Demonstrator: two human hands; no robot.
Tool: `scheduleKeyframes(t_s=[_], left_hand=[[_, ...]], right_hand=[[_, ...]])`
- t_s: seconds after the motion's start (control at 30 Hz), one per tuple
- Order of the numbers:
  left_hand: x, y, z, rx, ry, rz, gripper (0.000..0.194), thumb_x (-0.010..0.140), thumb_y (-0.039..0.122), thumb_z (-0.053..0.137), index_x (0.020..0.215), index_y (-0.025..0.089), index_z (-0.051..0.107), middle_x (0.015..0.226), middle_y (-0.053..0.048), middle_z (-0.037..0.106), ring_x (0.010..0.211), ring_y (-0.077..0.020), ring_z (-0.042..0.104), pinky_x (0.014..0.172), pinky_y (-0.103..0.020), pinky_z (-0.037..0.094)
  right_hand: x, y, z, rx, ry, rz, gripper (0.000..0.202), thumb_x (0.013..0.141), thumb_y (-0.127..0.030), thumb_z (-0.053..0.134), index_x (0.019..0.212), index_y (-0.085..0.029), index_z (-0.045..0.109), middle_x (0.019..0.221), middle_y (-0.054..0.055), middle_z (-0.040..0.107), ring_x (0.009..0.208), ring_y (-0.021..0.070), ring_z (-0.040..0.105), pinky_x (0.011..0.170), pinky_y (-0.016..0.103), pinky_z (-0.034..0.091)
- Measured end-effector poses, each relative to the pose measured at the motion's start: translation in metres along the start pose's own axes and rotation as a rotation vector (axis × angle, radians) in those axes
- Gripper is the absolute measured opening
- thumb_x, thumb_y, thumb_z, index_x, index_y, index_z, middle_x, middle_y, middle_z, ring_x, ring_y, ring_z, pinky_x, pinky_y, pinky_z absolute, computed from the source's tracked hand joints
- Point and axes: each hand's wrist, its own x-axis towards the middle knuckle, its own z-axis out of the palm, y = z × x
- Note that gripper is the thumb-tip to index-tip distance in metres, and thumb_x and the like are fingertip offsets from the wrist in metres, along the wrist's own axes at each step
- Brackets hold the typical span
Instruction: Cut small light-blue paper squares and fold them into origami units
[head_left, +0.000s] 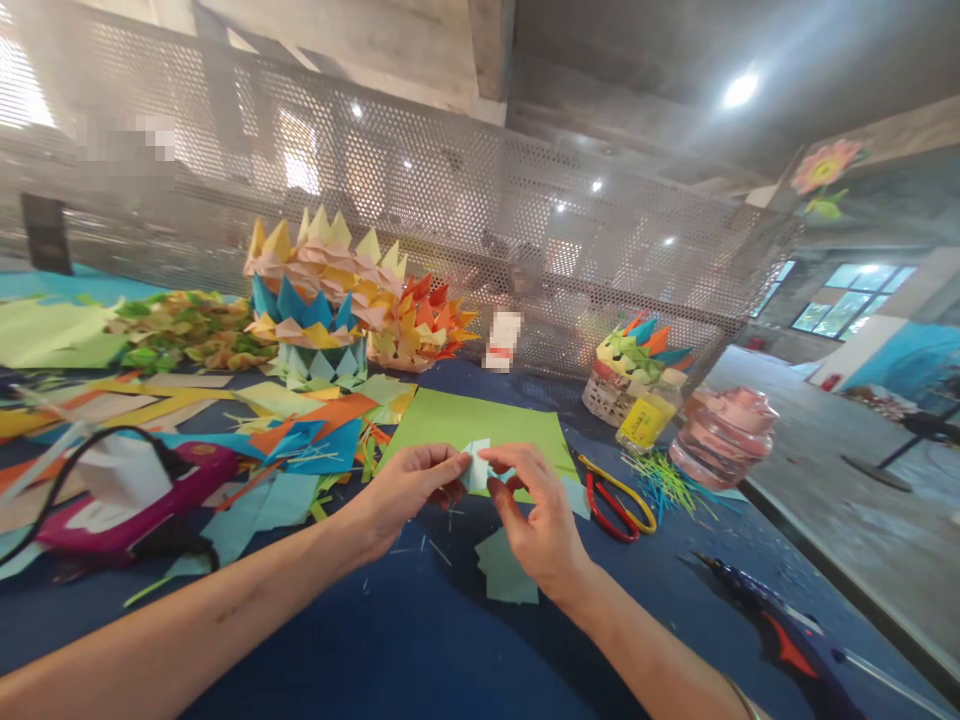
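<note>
Between my two hands is a small folded piece of pale blue paper (478,465), held up over a green sheet (495,420) on the dark blue table. My left hand (420,480) pinches its left side between thumb and fingers. On the other side, my right hand (532,500) has its fingers curled at the paper's right edge, closed on it. Below my right hand lie several pale blue-green paper squares (506,575). Red and yellow handled scissors (616,505) rest to the right of the green sheet.
Folded-paper crowns (322,300) stand at the back left, near a perforated metal screen (450,200). Paper strips (172,410) and a magenta device (150,500) with a black cord cover the left. At right are a glue gun (780,620), a yellow-labelled bottle (649,415) and a pink bottle (724,440).
</note>
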Motion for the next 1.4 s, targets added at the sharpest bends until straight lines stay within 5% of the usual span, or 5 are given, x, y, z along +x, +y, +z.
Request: scheduleKeyframes(t_s=[0.3, 0.53, 1.4], left_hand=[[-0.0039, 0.0037, 0.0026, -0.063, 0.021, -0.020, 0.030, 0.069, 0.043, 0.060, 0.059, 0.015, 0.055, 0.050, 0.005, 0.048, 0.049, -0.0073, 0.044, 0.053, -0.021, 0.035], [-0.0043, 0.0036, -0.0002, -0.193, -0.044, -0.085, 0.015, 0.062, 0.024, 0.070, 0.066, 0.013, 0.061, 0.063, 0.001, 0.056, 0.059, -0.0079, 0.051, 0.058, -0.019, 0.039], [-0.0064, 0.0024, 0.0038, -0.038, -0.031, -0.019, 0.017, 0.063, 0.029, 0.067, 0.059, 0.014, 0.060, 0.059, 0.001, 0.057, 0.058, -0.0099, 0.050, 0.059, -0.022, 0.039]], right_hand=[[0.0003, 0.0016, -0.0014, -0.159, -0.020, -0.073, 0.014, 0.082, -0.023, 0.052, 0.085, -0.023, 0.066, 0.081, 0.003, 0.049, 0.074, 0.0139, 0.052, 0.070, 0.028, 0.045], [0.0010, 0.0009, -0.0009, -0.171, 0.008, -0.004, 0.012, 0.081, -0.030, 0.055, 0.084, -0.021, 0.062, 0.083, 0.004, 0.053, 0.073, 0.0142, 0.053, 0.066, 0.027, 0.046], [-0.0009, -0.0039, 0.0060, -0.153, 0.077, 0.165, 0.010, 0.075, -0.020, 0.054, 0.066, -0.018, 0.053, 0.073, 0.001, 0.051, 0.064, 0.0117, 0.049, 0.056, 0.023, 0.042]])
